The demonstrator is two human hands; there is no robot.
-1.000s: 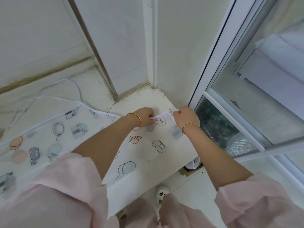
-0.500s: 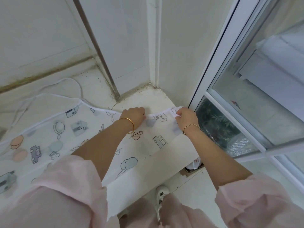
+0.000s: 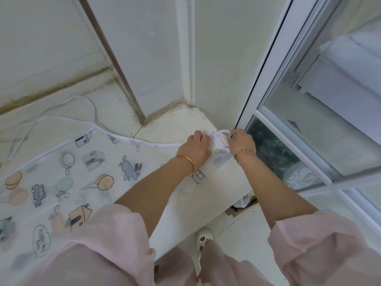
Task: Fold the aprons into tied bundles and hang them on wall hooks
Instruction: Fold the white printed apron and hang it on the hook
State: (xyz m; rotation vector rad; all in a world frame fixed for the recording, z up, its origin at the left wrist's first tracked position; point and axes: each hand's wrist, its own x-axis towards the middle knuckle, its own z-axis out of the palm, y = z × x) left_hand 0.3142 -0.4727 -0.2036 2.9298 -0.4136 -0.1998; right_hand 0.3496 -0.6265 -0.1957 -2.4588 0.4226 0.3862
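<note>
A thin white apron printed with cartoon houses, cars, balloons and a donkey lies spread flat on a white counter. Its white edge strap forms a small loop at the apron's right corner. My left hand lies on that corner with fingers curled over the edge, and whether it grips the fabric is hidden. My right hand pinches the white strap loop at the counter's right end. Another long white strap trails across the counter at the far left.
The counter ends at a wall corner with a white pipe. A sliding glass window stands directly to the right. Below the counter's right edge sits a cardboard box. My white shoe is on the floor.
Both hands have moved right along the apron's top edge to its corner. The strap between them, stretched straight before, now forms a small loop. More of the apron shows on the left.
</note>
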